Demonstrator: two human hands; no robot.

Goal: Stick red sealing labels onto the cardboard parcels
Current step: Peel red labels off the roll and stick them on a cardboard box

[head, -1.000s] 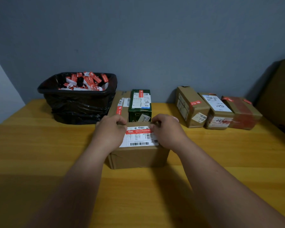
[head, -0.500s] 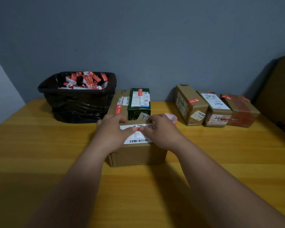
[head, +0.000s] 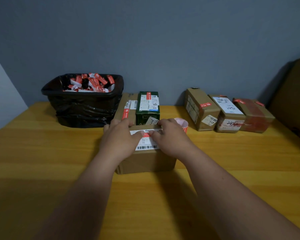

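Observation:
A brown cardboard parcel [head: 145, 161] stands on the table in front of me, with a white barcode label [head: 146, 146] on its top. A red sealing label [head: 146, 134] lies across the top near the far edge, mostly covered. My left hand [head: 119, 138] and my right hand [head: 171, 138] both rest on the parcel. Their fingers curl over its far edge. The two thumbs press down on the red label and almost meet at its middle.
A black-lined bin [head: 83, 108] of red and white label scraps stands back left. A flat brown parcel [head: 126, 108] and a green box [head: 147, 108] sit behind the parcel, and three labelled parcels [head: 229, 113] back right. A pink label roll [head: 182, 122] peeks out behind my right hand.
My thumbs have slid inward along the red label from its ends toward the middle. The pink roll has come into view behind my right hand.

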